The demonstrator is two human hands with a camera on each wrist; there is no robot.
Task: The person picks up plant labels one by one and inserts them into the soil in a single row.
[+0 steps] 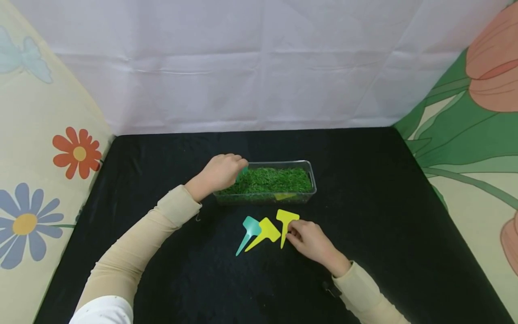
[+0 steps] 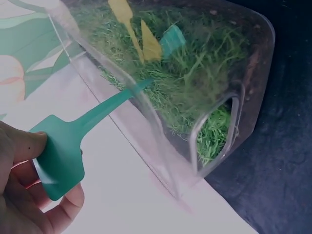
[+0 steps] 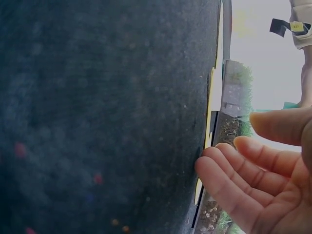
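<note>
A black table [image 1: 404, 216] fills the lower frame, backed by a white sheet [image 1: 259, 63] and floral cloths at both sides. At centre sits a clear tub [image 1: 311, 177] of green grass [image 1: 275, 180].

The left hand [image 1: 218, 173], at the tub's left end, pinches the flat head of a green tag [image 2: 63, 151]; the left wrist view shows its stake tip poised at the tub's rim, not yet in the grass. No tag stands planted in the grass, so the work looks barely begun.

Below the tub, three tags lie on the table in a fan: a teal tag [image 1: 248, 231], a yellow tag [image 1: 265, 231] overlapping it, and a second yellow tag [image 1: 285, 222]. The right hand [image 1: 311, 243], fingers loosely extended, touches that last one without gripping.

Nothing blocks the tub's open top.
</note>
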